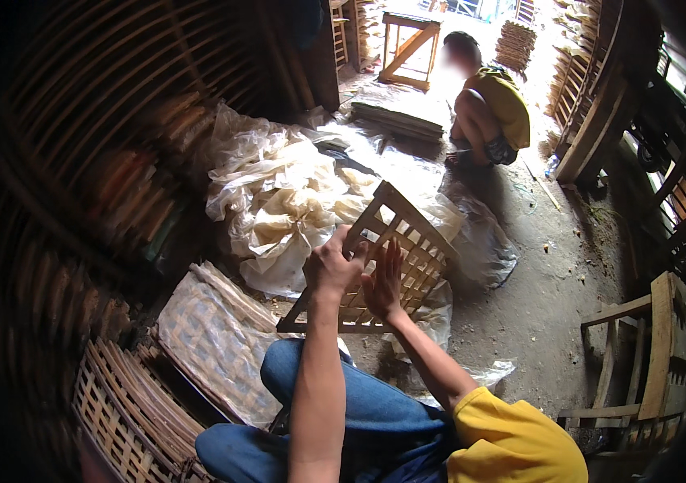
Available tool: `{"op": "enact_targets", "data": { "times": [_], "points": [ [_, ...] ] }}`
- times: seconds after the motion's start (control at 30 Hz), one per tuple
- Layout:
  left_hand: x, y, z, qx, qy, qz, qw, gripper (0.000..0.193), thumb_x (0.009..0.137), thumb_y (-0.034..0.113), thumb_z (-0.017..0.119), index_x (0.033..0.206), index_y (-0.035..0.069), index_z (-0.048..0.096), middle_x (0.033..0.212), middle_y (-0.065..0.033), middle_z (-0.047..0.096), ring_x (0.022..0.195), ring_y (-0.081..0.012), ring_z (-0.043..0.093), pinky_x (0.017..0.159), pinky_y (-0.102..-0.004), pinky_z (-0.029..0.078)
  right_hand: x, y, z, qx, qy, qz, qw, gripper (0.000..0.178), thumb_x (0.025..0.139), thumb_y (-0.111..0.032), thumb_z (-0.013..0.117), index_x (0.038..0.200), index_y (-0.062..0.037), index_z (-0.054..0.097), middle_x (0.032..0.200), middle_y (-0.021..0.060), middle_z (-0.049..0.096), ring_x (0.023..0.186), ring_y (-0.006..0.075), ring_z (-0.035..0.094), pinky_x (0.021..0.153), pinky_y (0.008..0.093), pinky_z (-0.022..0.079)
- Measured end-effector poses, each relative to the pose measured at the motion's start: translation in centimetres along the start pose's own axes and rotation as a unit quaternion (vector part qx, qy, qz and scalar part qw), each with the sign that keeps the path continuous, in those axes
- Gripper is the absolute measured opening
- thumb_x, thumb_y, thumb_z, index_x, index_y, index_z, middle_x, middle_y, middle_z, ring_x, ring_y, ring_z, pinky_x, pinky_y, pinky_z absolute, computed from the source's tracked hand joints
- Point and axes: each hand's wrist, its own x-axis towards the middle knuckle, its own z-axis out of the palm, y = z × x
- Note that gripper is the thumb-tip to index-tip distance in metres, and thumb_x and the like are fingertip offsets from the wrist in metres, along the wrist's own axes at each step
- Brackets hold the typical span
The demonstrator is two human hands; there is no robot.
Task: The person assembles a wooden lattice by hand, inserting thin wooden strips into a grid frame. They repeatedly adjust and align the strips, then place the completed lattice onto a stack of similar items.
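A slatted, woven bamboo lattice rack (389,187) with a flat frame stands tilted in front of my knees. My left hand (333,264) is at its left side, with fingers curled over the slats and gripping it. My right hand (384,282) lies against its face, fingers stretched upward and flat, beside the left thumb. The rack's lower edge is close to my blue trousers (391,410). Behind the rack spreads a large heap of crumpled, whitish plastic sheeting (278,181).
A stack of woven panels (134,410) and a plastic-covered panel (214,338) lie at my left. A wooden frame (655,354) stands at right. Further off, a person in yellow (508,113) squats near flat stacked boards (395,121) and a wooden stool (411,52).
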Motion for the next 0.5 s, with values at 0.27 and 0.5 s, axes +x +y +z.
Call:
{"op": "enact_targets", "data": {
  "times": [0.27,0.5],
  "points": [
    [-0.5,0.4,0.3,-0.031,0.005,0.017,0.999,0.035,0.087,0.049,0.069,0.115,0.027,0.068,0.089,-0.0113,0.075,0.088,-0.0382,0.072,0.076,-0.0490,0.055,-27.4,11.1,-5.9,-0.170,-0.713,0.160,0.661,0.047,0.100,-0.036,0.051,0.147,-0.0333,0.050,0.166,0.0209,0.019,0.143,0.0428,0.040,0.109,0.0701,0.034],
    [-1.0,-1.1,-0.2,0.023,0.011,-0.012,1.000,0.029,0.090,0.044,0.065,0.112,0.025,0.067,0.088,-0.0116,0.075,0.088,-0.0396,0.071,0.078,-0.0508,0.055,-30.0,3.8,-14.8,0.272,-0.648,0.535,0.470,0.061,0.103,-0.051,0.048,0.154,-0.0190,0.043,0.162,0.0199,0.031,0.141,0.0291,0.046,0.118,0.0441,0.035]
  ]
}}
